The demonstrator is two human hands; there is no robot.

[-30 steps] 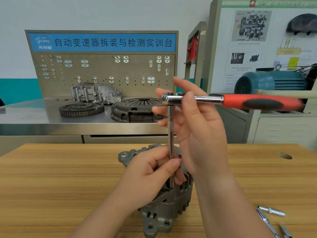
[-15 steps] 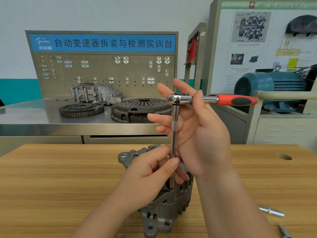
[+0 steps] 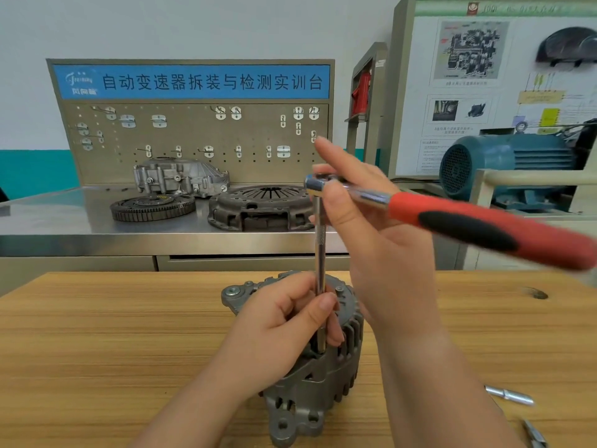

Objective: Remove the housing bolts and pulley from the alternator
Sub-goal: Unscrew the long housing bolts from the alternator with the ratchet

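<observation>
Head view: the alternator (image 3: 323,392) stands on the wooden table (image 3: 97,350), close in front. The left hand (image 3: 281,331) pinches the upright extension bar (image 3: 319,240) just above the housing, and the right hand (image 3: 371,240) grips the ratchet (image 3: 484,224) near its head. The cast body looks heavy and rigid, best steadied by its ribbed housing.

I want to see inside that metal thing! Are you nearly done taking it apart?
Not yet. Done: maybe a little; some small metal pieces lie on the table, possibly bolts. In hand: the left hand pinches the long bar standing on the alternator, and the right hand holds the red wrench on top. Left: the alternator is in one piece, and the pulley is out of sight.
</observation>
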